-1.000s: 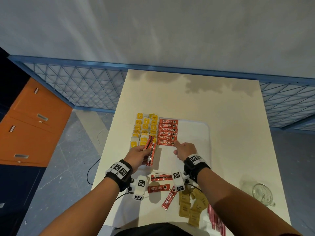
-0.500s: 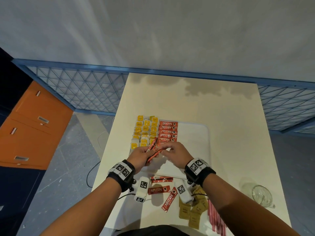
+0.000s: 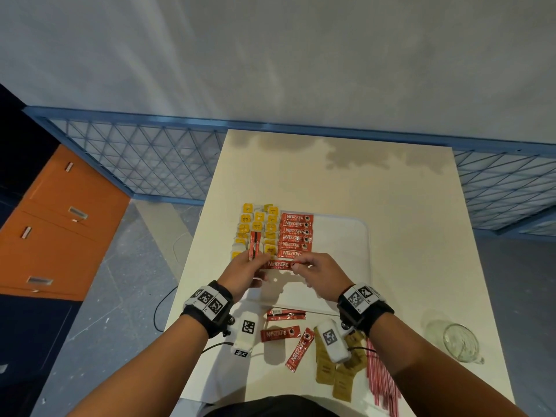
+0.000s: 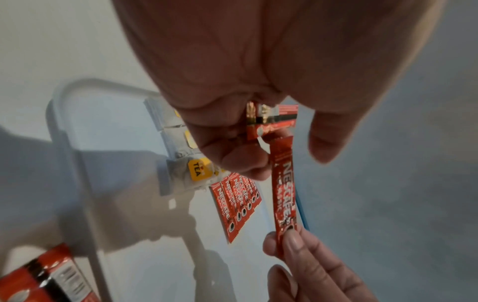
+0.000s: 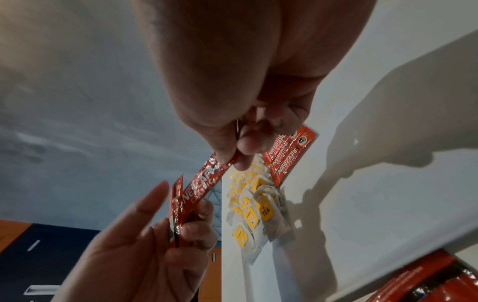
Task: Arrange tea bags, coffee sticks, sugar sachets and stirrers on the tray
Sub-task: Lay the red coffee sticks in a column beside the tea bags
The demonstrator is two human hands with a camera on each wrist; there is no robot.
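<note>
Head: coffee stick (image 3: 278,264) between fingers (image 3: 296,266).

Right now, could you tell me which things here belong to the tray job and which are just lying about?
Job:
white plastic tray
yellow-tagged tea bags
red Nescafe coffee sticks
brown paper sugar sachets
red-striped thin stirrers

Lying about:
clear glass jug
orange metal cabinet
black cable

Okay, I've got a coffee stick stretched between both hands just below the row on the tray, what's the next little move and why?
Probably lower the coffee stick flat onto the tray, directly below the last one in the row of coffee sticks, then let go. It is already horizontal, held by the right hand and left hand, and aligned with the row. The left hand also holds other sticks for afterwards.
</note>
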